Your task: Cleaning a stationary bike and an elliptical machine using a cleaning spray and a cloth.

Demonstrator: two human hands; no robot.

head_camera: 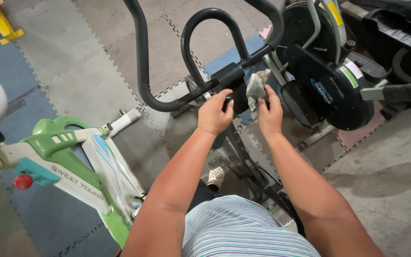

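Head view: the left hand (pixel 213 113) clasps the black centre clamp of the black tubular exercise-bike handlebar (pixel 229 76). Just beside it, the right hand (pixel 269 114) presses a crumpled grey cloth (pixel 256 88), pinched in its grip, against the clamp.

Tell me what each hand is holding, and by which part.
Right hand pinches a crumpled grey cloth by its lower edge; left hand grips the black metal handlebar clamp.

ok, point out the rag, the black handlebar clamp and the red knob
rag (pixel 256 87), head view, middle of the crumpled cloth
black handlebar clamp (pixel 228 75), head view, top face of the block
red knob (pixel 23 182), head view, centre of the knob
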